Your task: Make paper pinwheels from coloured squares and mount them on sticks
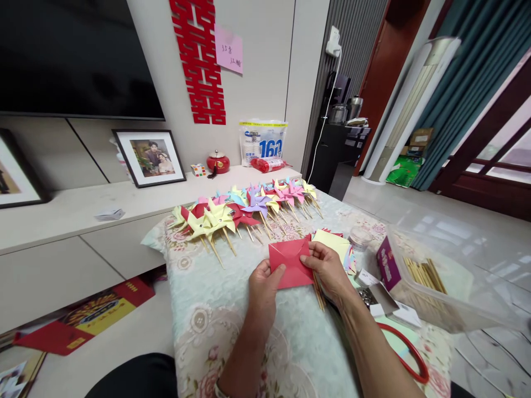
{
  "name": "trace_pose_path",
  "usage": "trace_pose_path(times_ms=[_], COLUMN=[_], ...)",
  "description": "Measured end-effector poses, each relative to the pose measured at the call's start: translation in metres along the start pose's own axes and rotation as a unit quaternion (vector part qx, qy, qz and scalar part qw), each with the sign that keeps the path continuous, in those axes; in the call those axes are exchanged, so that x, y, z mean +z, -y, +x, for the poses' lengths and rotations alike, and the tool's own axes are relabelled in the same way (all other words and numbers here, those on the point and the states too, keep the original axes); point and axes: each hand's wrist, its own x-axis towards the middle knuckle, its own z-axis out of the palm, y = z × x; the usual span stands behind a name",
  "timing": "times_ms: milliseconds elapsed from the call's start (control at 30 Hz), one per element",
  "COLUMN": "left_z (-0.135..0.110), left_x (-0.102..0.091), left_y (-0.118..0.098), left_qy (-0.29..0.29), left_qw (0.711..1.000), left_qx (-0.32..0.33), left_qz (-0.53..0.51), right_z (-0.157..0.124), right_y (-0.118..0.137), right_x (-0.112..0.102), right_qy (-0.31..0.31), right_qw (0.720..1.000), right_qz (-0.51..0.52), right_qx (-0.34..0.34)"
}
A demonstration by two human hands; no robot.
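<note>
A red square of paper (292,268), marked with slits running in from its corners, is held flat above the table. My left hand (265,284) pinches its left side with the thumb on top. At its right edge, my right hand (326,265) grips it between thumb and fingers. Several thin wooden sticks (319,294) lie under and beside my right hand. Just behind that hand is a stack of coloured paper squares (332,243), pale yellow on top. Finished paper pinwheels (219,216) on sticks lie in rows at the back of the table.
On the right stand a clear plastic bin (440,304) with wooden sticks (425,275), a small box of metal fasteners (369,297), a round clear container (360,237) and a red-handled tool (409,351). The floral tablecloth (224,315) meets a white cabinet (136,207) at the back.
</note>
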Motion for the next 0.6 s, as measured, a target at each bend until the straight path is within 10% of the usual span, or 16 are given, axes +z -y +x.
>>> trace_pose_path(times_ms=[600], left_z=[-0.001], left_x=[0.001], left_y=[0.003], left_qy=[-0.012], left_qw=[0.998], left_qx=[0.025], left_qz=[0.065], right_z=[-0.002], right_y=[0.008], right_x=[0.003], right_qy=[-0.038], right_qw=[0.999], right_qz=[0.022], right_qx=[-0.028])
